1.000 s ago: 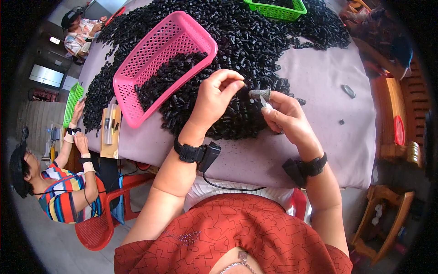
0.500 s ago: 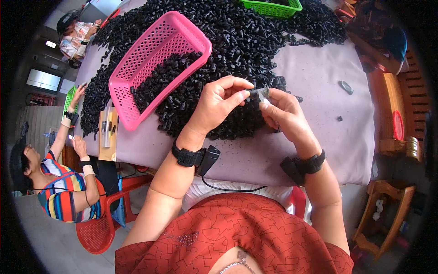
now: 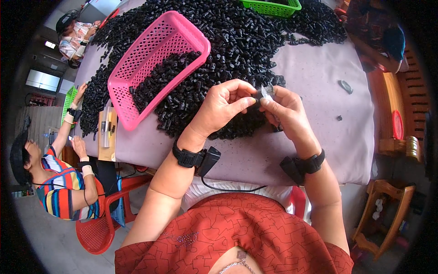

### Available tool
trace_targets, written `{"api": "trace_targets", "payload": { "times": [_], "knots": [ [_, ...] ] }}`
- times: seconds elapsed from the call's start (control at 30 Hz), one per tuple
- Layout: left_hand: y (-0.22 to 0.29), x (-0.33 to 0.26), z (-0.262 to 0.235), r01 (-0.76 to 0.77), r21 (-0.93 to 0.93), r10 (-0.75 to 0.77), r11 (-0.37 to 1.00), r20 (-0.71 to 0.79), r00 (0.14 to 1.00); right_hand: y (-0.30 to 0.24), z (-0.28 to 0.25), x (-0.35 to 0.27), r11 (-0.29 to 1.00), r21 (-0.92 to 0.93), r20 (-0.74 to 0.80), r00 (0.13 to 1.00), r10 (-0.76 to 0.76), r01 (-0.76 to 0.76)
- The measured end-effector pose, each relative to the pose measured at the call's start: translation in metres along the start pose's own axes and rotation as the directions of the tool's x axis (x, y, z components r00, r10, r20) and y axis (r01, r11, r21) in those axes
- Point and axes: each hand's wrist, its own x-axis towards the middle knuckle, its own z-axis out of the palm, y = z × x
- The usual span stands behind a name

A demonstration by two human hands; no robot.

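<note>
Both my hands meet over the near edge of a large heap of small black cylindrical parts (image 3: 246, 43). Thumb and fingers of my left hand (image 3: 223, 104) pinch a small black part (image 3: 257, 97), mostly covered by the fingertips. Close against it, my right hand (image 3: 288, 112) grips a small pointed, silvery blade (image 3: 265, 92) between thumb and forefinger. Something greyish and see-through wraps the right forefinger; what it is I cannot make out. To the left, a pink perforated basket (image 3: 162, 41) lies tilted on the heap, with black parts inside.
A green basket (image 3: 273, 8) stands at the far edge. On the cloth-covered table (image 3: 315, 82) lie a clear greyish piece (image 3: 345, 86) and a loose black bit (image 3: 339, 118). At left, a person in stripes (image 3: 68, 187) sits by a tray (image 3: 108, 134); others are farther off.
My left hand has shifted slightly right and tucked its fingers closer to the blade; the black part shows less. The right hand has turned a little, with the blade tip now pointing up.
</note>
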Motion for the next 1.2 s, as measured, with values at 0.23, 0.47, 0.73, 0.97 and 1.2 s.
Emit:
{"api": "trace_targets", "payload": {
  "times": [0.23,0.47,0.73,0.97,1.2],
  "knots": [
    [-0.004,-0.001,0.004,0.018,-0.076,-0.015,0.997,0.030,0.999,0.001,-0.001,0.002,0.999,0.021,-0.059,0.997,-0.039,0.040],
    [-0.003,0.000,0.002,0.127,-0.211,-0.107,0.969,0.104,0.989,0.003,-0.002,0.003,0.998,-0.013,-0.028,0.998,-0.056,0.056],
    [-0.006,0.001,0.000,0.104,-0.236,-0.102,0.966,0.022,0.995,0.001,0.000,0.003,0.998,-0.030,-0.053,0.997,-0.048,0.047],
    [-0.008,0.001,0.003,0.044,-0.188,-0.050,0.981,-0.027,0.998,0.001,0.002,0.002,1.000,0.008,0.006,1.000,-0.021,0.021],
    [-0.006,0.000,0.007,-0.001,-0.119,0.001,0.993,-0.003,1.000,0.004,-0.002,0.003,0.999,0.014,-0.004,0.999,-0.039,0.039]
  ]
}}
